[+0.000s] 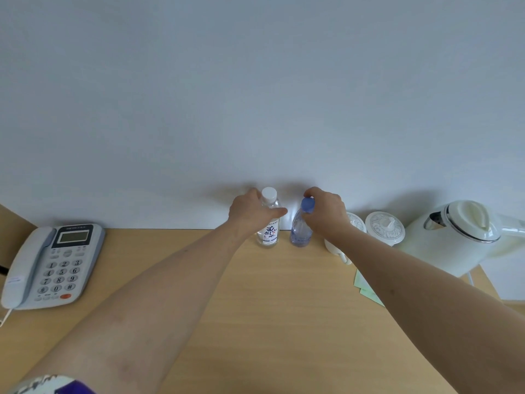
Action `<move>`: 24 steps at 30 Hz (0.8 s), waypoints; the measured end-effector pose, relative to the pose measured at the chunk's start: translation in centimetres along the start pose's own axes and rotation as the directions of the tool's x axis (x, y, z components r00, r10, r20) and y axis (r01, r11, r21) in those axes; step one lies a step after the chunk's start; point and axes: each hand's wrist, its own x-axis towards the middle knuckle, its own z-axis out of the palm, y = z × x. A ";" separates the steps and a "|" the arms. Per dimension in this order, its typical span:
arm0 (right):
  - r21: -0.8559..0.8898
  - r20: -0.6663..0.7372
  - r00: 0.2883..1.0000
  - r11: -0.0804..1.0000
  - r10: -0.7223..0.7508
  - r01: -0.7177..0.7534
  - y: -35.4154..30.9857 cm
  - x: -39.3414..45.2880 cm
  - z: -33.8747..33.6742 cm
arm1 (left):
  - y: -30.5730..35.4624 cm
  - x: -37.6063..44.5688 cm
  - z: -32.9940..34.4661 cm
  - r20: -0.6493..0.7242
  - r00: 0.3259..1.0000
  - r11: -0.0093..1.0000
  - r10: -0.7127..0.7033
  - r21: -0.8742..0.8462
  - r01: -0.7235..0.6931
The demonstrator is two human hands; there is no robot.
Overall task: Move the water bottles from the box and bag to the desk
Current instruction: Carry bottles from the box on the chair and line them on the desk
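**Two bottles upright at the back of the bench, one in each of my hands**

My left hand [250,210] wraps the upper body of the white-capped bottle [268,223], hiding most of its shoulder; only the cap and the printed label show. My right hand [325,211] pinches the blue cap of the clear blue-tinted bottle [300,231] from above, and my right forearm covers part of one of the two white lidded cups [385,227] behind it. Both bottles stand on the bench [255,308] just beside each other, near the wall. One white kettle [449,237] sits at the right, its handle cut off by the frame. One desk phone [48,265] lies at the left. Green paper slips [366,288] peek out under my right arm; I cannot count them.
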 end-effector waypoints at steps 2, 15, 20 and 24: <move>-0.008 0.010 1.000 1.000 0.001 -0.001 0.2 -0.2 0.0 | 0.2 0.0 0.2 0.022 1.000 1.000 -0.015 -0.006 0.016; 0.011 -0.030 0.998 0.998 0.059 -0.058 0.4 0.2 -0.8 | 1.4 0.3 2.1 -0.056 0.997 0.981 -0.062 -0.185 0.051; -0.054 -0.033 0.999 0.998 0.043 -0.045 0.8 0.1 -1.0 | 2.0 0.7 2.4 -0.052 0.997 0.983 -0.051 -0.177 0.041; -0.046 -0.044 0.998 0.998 0.048 -0.050 0.9 0.3 -1.1 | 2.0 0.8 2.2 -0.043 0.998 0.984 -0.049 -0.175 0.041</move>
